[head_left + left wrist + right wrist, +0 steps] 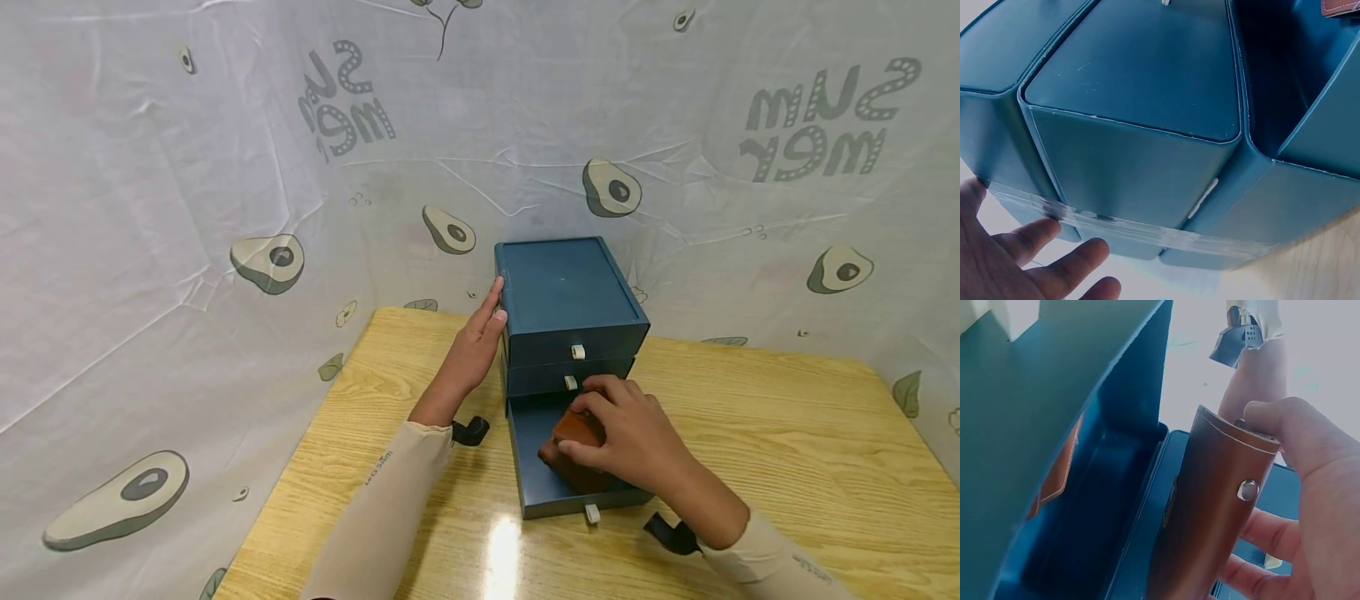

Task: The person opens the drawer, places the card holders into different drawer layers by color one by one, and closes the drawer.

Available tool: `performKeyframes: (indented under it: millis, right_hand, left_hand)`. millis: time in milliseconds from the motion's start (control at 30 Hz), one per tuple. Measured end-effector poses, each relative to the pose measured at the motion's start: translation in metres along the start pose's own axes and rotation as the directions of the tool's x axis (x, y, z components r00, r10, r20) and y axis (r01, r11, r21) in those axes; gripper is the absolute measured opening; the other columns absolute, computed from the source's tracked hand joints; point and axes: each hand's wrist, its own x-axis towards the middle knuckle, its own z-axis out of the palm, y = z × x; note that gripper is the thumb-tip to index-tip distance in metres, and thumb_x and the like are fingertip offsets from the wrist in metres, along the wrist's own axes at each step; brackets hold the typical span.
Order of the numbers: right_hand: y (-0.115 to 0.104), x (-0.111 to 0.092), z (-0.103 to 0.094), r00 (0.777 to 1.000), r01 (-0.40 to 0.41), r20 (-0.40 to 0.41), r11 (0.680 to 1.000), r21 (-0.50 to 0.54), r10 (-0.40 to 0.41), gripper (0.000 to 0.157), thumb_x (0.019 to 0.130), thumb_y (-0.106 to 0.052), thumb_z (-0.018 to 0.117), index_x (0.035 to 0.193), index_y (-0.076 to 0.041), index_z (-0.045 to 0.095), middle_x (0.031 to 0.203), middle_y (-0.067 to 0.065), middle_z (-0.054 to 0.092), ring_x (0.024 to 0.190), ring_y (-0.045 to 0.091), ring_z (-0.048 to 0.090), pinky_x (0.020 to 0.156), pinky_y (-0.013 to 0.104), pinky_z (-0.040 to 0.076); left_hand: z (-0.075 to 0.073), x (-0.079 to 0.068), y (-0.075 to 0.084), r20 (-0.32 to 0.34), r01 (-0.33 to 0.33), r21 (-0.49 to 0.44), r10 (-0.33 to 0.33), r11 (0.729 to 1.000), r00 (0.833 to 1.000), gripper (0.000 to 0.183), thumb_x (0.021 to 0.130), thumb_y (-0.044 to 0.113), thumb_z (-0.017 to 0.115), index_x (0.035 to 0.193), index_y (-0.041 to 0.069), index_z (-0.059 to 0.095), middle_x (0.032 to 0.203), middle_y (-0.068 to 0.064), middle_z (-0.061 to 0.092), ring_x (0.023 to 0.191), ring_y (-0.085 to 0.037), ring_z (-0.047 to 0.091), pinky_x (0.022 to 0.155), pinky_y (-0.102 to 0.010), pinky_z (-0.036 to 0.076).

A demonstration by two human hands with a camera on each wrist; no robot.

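Observation:
A dark blue cabinet of stacked drawers (566, 283) stands on the table, its bottom drawer (534, 467) pulled out. My left hand (474, 350) is against the cabinet's left side, fingers extended and spread in the left wrist view. Over the open drawer, my right hand (637, 433) grips a brown leather case (1210, 506) with a silver snap button and pale stitching, between thumb and fingers. A second brown leather item (1060, 472) lies inside the drawer; most of it is hidden, so its kind is unclear.
Each drawer front has a small white pull tab (577, 352). The wooden table (750, 433) extends to both sides of the cabinet. Behind it hangs a pale sheet (480, 108) printed with avocados. Clear tape (1147, 232) runs along the cabinet's side.

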Motion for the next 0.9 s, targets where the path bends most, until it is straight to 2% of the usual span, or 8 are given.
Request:
performKeyframes:
  millis: [367, 633, 900]
  right_hand:
    - [-0.008, 0.003, -0.001, 1.000, 0.015, -0.022, 1.000, -0.001, -0.015, 0.044, 0.088, -0.056, 0.085, 0.116, -0.022, 0.078, 0.141, 0.010, 0.061, 0.122, 0.036, 0.060, 0.085, 0.057, 0.052]
    - [-0.003, 0.002, -0.006, 0.990, 0.063, -0.126, 0.998, -0.006, -0.063, 0.026, 0.092, -0.038, 0.087, 0.107, -0.018, 0.078, 0.133, 0.011, 0.067, 0.118, 0.036, 0.065, 0.084, 0.058, 0.055]
    - [0.005, -0.007, -0.011, 0.995, 0.020, -0.103, 0.997, 0.076, -0.012, 0.018, 0.096, -0.031, 0.083, 0.106, -0.016, 0.079, 0.124, 0.010, 0.069, 0.109, 0.031, 0.069, 0.084, 0.052, 0.059]
  left_hand:
    - [0.001, 0.002, -0.002, 0.011, -0.004, 0.000, 0.004, 1.000, 1.000, 0.060, 0.118, 0.049, 0.033, 0.174, 0.043, 0.011, 0.180, 0.011, 0.012, 0.166, -0.021, 0.016, 0.132, -0.057, 0.020]
    - [0.000, 0.001, 0.002, 0.013, -0.008, 0.009, 0.008, 1.000, 1.000, 0.060, 0.118, 0.049, 0.033, 0.174, 0.042, 0.012, 0.180, 0.011, 0.013, 0.166, -0.022, 0.016, 0.132, -0.057, 0.020]
    - [-0.002, -0.001, 0.002, 0.013, -0.002, 0.008, 0.002, 1.000, 1.000, 0.059, 0.119, 0.042, 0.034, 0.175, 0.040, 0.012, 0.180, 0.010, 0.012, 0.166, -0.022, 0.016, 0.132, -0.058, 0.020]
